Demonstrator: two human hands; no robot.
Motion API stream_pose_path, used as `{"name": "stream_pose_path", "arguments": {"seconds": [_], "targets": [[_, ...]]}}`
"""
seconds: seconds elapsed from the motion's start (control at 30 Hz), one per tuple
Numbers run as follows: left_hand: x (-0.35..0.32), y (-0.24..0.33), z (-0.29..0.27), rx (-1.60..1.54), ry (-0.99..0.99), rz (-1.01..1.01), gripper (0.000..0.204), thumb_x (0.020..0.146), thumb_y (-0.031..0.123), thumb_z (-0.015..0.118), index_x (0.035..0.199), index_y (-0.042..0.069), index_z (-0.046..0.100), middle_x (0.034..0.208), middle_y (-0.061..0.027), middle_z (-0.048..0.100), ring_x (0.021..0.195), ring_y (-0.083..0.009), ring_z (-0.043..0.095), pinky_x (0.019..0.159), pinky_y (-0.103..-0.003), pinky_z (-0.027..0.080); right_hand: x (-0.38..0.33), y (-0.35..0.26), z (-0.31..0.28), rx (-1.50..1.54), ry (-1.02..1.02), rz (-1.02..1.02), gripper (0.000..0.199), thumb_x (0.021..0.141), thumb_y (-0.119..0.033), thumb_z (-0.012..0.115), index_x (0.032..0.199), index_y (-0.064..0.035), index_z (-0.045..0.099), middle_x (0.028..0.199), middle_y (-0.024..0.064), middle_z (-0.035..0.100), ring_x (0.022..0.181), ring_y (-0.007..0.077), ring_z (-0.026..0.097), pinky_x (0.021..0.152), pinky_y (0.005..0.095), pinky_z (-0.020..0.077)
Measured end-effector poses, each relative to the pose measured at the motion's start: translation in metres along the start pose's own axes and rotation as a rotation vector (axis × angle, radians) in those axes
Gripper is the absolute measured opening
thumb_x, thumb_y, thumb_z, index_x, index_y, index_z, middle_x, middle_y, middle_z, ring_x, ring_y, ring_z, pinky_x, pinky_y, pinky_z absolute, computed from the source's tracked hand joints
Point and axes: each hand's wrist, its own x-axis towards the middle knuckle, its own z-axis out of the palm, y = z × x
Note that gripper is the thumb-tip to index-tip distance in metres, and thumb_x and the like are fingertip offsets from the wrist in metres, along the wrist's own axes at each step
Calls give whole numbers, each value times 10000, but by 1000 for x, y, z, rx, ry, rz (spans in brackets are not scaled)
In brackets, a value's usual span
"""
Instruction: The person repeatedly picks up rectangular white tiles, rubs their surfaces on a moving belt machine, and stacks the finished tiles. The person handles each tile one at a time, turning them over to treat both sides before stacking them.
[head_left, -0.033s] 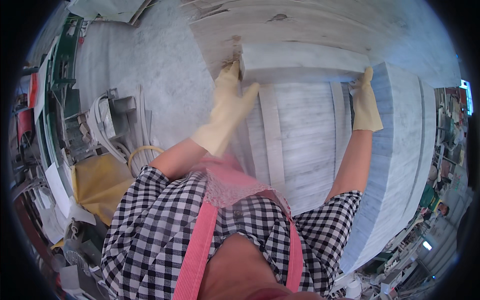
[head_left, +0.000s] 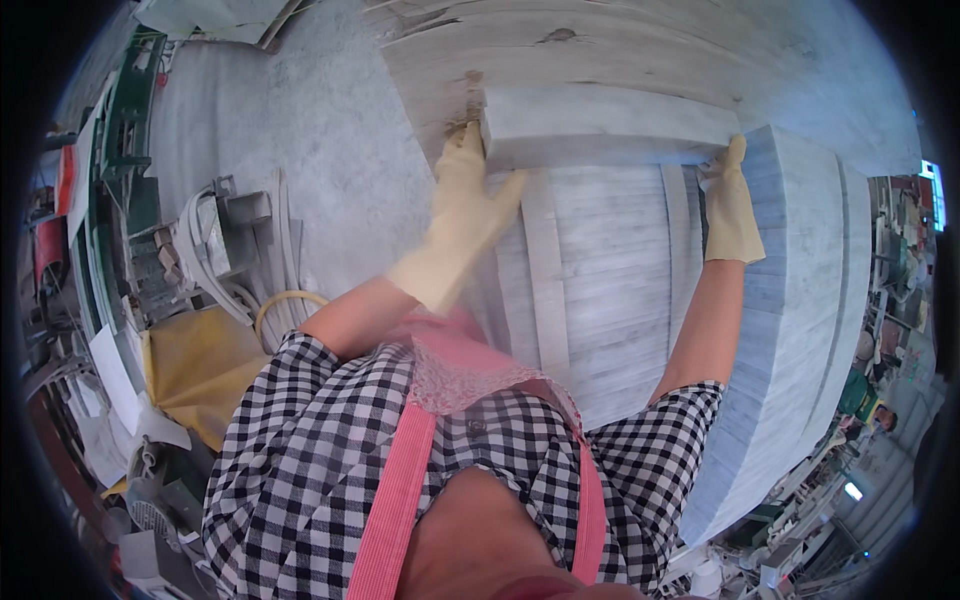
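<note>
A long pale grey block (head_left: 610, 125), like a stack of stone slabs, lies at the far side in front of me. My left hand (head_left: 460, 215), in a cream rubber glove, is open at its left end. The fingers point away along that end and the thumb is spread to the right. My right hand (head_left: 732, 205), gloved alike, grips the block's right end corner, thumb upright and the other fingers partly hidden. Nearer to me spreads a layered pale stack (head_left: 610, 270), with lighter strips (head_left: 545, 270) running across its layers.
A worn wooden board (head_left: 600, 50) lies beyond the block. More stacked pale slabs (head_left: 800, 250) stand on the right. To the left are a grey floor (head_left: 320, 150), a yellow sheet (head_left: 200, 365), bundled hoses (head_left: 215, 255) and green metal framing (head_left: 130, 110).
My left hand has shifted slightly right, closer against the block's left end. My right hand and the block look unmoved.
</note>
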Motion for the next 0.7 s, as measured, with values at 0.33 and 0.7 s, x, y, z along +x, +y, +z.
{"name": "stream_pose_path", "arguments": {"seconds": [0.33, 0.7], "targets": [[-14, 12, 12, -219, -10, -73, 966, 850, 265, 705, 1474, -210, 142, 1508, -417, 271, 1454, -489, 259, 1195, -436, 257, -18, -15, 4, -56, 52, -31, 838, 1025, -612, 395, 1463, 103, 391, 1504, 181, 425, 1386, 277, 409, 1162, 395, 310], [-19, 20, -5, -314, -78, -45, 763, 849, 177, 691, 1445, -139, 333, 1390, -349, 463, 1314, -433, 466, 1080, -417, 384, -25, -20, -6, -208, 50, -69, 824, 1002, -639, 425, 1468, 40, 436, 1494, 149, 464, 1381, 230, 408, 1148, 335, 287]]}}
